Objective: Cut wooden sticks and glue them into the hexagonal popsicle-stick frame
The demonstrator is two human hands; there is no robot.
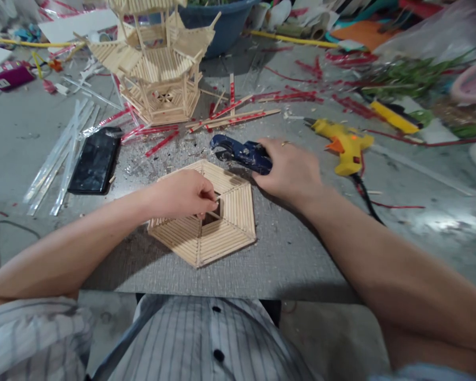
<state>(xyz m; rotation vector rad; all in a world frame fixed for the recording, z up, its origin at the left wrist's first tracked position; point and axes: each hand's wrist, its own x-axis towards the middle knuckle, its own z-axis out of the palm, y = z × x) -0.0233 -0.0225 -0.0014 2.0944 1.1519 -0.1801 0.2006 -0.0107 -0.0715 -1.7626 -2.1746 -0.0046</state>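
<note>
A hexagonal panel of thin wooden sticks (226,230) lies flat on the grey board, with a dark opening at its middle. Over that opening is my left hand (188,194), thumb and fingertips pinched together; whatever is between them is too small or hidden to name. My right hand (291,166) is wrapped round a pair of dark blue hand cutters (244,152). Their curved jaws point left, just beyond the panel's far edge.
Behind stands a tiered stick pavilion (158,63), near a blue tub (224,24). A black phone (95,161) and clear glue sticks (59,153) lie left. Loose sticks with red tape (238,119) lie ahead; a yellow glue gun (343,145) with its cord is right.
</note>
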